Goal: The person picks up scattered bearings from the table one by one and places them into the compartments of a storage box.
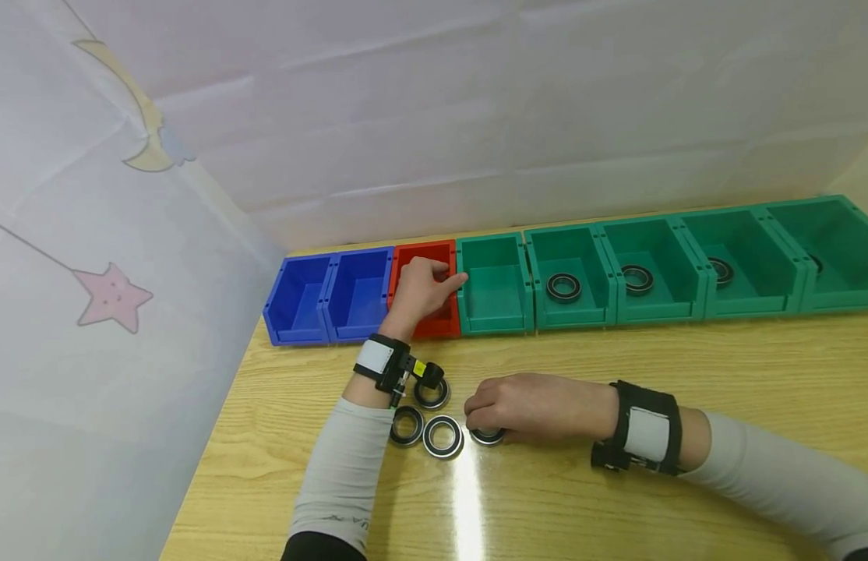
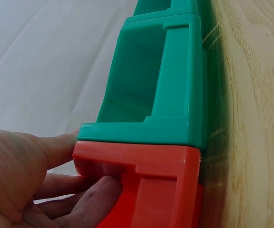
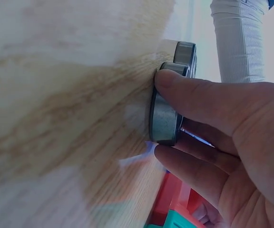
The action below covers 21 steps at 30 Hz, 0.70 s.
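Observation:
My left hand (image 1: 421, 290) is at the red bin (image 1: 444, 327), its thumb lying across the divider beside the nearest green bin (image 1: 495, 292). In the left wrist view the other fingers (image 2: 96, 199) bend loosely inside the red bin, with nothing visible in them. Over the wooden table my right hand (image 1: 539, 405) pinches a ball bearing (image 3: 164, 118) at its rim, standing close to the tabletop. Three more bearings lie near the left wrist: an upper one (image 1: 432, 393), a left one (image 1: 406, 426) and a lower one (image 1: 443, 437).
Two blue bins (image 1: 301, 331) stand left of the red one. Several green bins (image 1: 658, 310) run to the right, with a bearing (image 1: 563, 287) in the second green one and others farther along. A pale curtain (image 1: 476, 117) hangs behind the row.

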{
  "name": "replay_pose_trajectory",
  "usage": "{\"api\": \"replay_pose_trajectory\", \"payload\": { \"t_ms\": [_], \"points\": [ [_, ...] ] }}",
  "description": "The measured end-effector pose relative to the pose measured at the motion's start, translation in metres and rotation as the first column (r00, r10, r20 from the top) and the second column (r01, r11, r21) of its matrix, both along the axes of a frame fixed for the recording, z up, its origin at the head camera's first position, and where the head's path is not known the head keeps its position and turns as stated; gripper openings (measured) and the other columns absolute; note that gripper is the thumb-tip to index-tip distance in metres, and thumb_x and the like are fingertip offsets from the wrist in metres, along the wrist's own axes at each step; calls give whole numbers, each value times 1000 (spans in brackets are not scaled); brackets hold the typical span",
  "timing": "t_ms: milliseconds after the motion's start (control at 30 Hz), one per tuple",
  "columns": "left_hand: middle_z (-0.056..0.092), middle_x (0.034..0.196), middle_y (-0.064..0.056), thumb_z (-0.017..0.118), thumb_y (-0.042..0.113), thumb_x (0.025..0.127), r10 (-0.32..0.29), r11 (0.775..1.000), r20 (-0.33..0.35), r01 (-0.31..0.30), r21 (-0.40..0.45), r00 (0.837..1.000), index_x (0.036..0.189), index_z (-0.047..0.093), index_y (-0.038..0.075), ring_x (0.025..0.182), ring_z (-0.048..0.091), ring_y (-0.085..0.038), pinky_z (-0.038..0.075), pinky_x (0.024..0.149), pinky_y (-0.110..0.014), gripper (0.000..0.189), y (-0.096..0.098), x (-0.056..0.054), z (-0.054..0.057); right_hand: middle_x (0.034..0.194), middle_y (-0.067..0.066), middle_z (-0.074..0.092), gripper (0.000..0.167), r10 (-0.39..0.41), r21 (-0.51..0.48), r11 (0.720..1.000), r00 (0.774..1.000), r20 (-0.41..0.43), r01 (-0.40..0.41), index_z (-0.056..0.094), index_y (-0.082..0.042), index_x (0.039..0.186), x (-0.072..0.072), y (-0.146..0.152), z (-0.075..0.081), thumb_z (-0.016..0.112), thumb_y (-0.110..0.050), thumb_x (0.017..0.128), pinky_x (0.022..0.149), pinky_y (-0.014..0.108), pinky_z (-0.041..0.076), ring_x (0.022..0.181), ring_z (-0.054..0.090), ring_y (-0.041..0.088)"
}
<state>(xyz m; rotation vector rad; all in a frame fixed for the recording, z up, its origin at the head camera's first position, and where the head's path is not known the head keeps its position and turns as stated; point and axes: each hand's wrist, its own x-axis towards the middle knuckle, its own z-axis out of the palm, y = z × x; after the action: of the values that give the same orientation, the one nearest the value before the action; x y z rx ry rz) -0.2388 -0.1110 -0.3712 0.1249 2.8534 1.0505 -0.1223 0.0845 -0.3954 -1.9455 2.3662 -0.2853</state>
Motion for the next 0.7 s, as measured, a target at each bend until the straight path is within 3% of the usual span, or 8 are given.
{"api": "replay_pose_trajectory", "payload": {
  "t_ms": [533,700],
  "points": [
    [66,132,-12,66,39,94,14,1000,0,-14,-11,1000,132,64,5,120,61,-28,54,96,-41,51,1,2,1,119,-7,68,39,-53,31,998,997,52,51,69,-21,118,-1,6,8,81,-14,82,96,25,54,111,63,8],
    [65,132,-12,66,40,94,19,1000,4,-19,-15,1000,133,63,6,119,61,-28,55,95,-40,51,1,2,1,121,-6,69,41,-51,14,999,998,30,51,69,-20,119,-2,8,11,81,-12,81,97,26,54,113,64,11]
  ]
}}
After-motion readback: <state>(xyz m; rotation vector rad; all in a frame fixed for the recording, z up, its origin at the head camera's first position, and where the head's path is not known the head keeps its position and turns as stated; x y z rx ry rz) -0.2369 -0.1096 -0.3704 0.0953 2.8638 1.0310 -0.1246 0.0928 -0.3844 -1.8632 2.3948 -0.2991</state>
